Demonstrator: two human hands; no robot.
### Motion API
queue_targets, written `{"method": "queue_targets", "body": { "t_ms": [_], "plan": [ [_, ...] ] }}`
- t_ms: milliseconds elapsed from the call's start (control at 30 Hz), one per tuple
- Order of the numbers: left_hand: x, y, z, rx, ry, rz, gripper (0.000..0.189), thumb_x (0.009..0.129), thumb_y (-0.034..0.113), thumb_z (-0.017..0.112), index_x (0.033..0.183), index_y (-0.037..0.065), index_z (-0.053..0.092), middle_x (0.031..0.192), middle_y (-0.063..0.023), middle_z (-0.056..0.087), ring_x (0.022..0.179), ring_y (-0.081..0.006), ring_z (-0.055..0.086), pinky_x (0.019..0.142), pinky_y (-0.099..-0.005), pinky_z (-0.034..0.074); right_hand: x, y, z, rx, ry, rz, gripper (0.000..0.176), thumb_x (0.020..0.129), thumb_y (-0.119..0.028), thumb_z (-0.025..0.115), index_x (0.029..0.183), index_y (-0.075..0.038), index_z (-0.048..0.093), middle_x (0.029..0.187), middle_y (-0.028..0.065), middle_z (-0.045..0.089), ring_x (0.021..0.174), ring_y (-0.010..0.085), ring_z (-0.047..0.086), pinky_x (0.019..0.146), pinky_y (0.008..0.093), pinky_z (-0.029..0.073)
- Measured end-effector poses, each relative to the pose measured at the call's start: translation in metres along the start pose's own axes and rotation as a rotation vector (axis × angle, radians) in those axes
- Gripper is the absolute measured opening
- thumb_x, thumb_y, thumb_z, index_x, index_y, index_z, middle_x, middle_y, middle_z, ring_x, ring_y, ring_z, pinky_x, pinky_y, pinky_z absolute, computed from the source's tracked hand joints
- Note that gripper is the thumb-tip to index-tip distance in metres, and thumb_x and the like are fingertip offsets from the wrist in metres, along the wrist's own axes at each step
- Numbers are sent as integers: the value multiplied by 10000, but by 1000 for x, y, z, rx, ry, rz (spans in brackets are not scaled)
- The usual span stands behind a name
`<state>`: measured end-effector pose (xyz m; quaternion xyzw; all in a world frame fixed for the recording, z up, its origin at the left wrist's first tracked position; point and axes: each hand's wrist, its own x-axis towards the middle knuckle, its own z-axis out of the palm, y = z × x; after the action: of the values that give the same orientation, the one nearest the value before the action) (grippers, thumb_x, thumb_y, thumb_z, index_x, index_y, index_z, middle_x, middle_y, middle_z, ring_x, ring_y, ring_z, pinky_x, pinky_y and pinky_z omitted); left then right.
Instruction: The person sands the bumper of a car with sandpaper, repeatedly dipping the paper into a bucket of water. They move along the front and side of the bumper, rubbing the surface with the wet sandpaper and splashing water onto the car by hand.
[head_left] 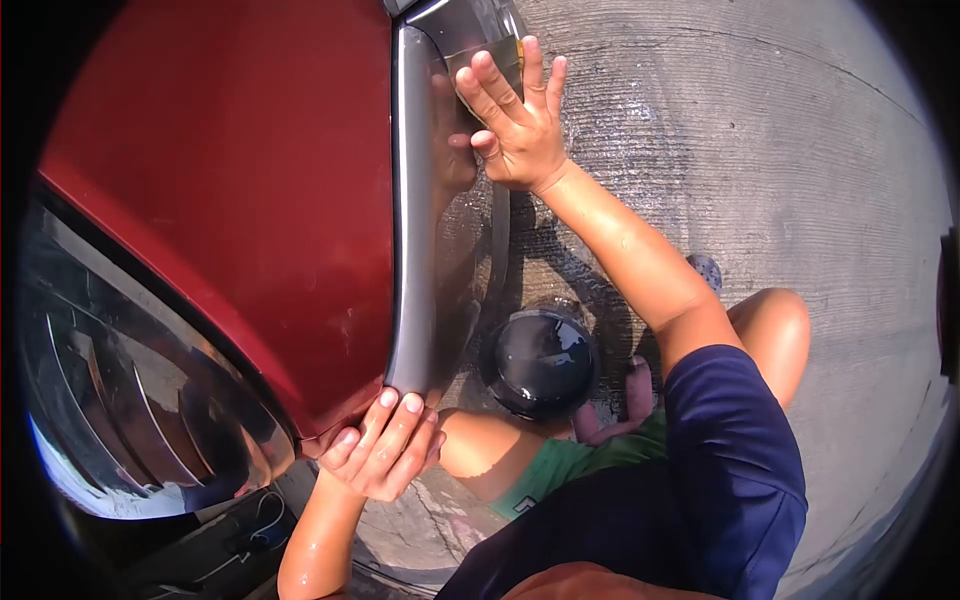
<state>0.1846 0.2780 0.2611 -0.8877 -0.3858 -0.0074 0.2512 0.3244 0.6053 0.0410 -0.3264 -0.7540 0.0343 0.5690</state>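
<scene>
My right hand [520, 130] reaches to the far end of the dark, glossy lower trim of a red car panel [250, 200]. Its fingers are spread and lie flat over a thin, dark olive sheet or pad [488, 70], whose material I cannot make out. Near me, my left hand [385, 450] rests at the panel's lower corner, fingers stretched out with their tips touching the end of the grey trim strip [414, 220]. No loose object shows in the left hand.
The car's headlight [120, 390] is at the left. A black, round, shiny vessel [542, 362] stands on the ridged concrete [800, 170] beside my legs. Wet patches mark the concrete near the car. A grey patterned shoe [705, 270] shows behind my right arm.
</scene>
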Motion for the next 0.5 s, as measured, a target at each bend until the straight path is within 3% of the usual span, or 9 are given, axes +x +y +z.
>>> {"method": "queue_targets", "body": {
  "t_ms": [33,133,233,333,400,467,500],
  "plan": [
    [2,0,1,1,11,2,241,899,368,701,1006,193,827,1237,-89,759,1155,-274,729,1250,-439,232,-51,8,7,10,-68,13,591,1102,-555,295,1640,-334,400,1741,-73,288,1627,434,82,1219,731,-82],
    [5,2,5,32,48,17,251,893,376,700,1003,189,827,1219,-90,763,1148,-287,729,1264,-449,219,-58,11,13,-27,-19,-15,578,1107,-546,286,1636,-347,404,1737,-87,295,1615,458,117,1221,747,-46],
    [-6,6,4,28,31,3,266,884,395,709,998,187,830,1204,-94,764,1154,-298,725,1273,-463,212,-2,0,7,67,103,-27,555,1117,-467,293,1608,-283,474,1737,-33,310,1603,499,109,1229,704,-74],
    [-4,3,-1,25,9,47,262,874,395,712,992,195,833,1201,-94,764,1162,-303,722,1274,-472,215,-104,13,18,-40,-133,-4,567,1104,-493,329,1627,-303,438,1750,-61,270,1615,479,88,1243,702,-55],
    [-2,6,-5,39,-7,30,255,884,398,710,1000,202,825,1232,-95,755,1190,-314,711,1281,-485,195,-83,23,21,-98,-36,-110,565,1098,-505,353,1628,-324,431,1751,-68,263,1619,463,94,1249,699,-46],
    [-6,9,-4,64,-13,-13,253,919,398,670,1032,237,829,1262,-41,760,1181,-255,727,1274,-460,202,-27,15,15,-5,103,-98,539,1100,-456,355,1630,-375,411,1741,-111,279,1617,435,141,1237,719,-63],
    [-6,10,-2,58,-20,-14,253,915,398,673,1032,236,828,1262,-45,760,1183,-258,726,1278,-464,196,-34,14,19,38,90,-68,538,1102,-473,353,1627,-375,418,1739,-112,284,1608,443,166,1241,717,-46]
  ]
}}
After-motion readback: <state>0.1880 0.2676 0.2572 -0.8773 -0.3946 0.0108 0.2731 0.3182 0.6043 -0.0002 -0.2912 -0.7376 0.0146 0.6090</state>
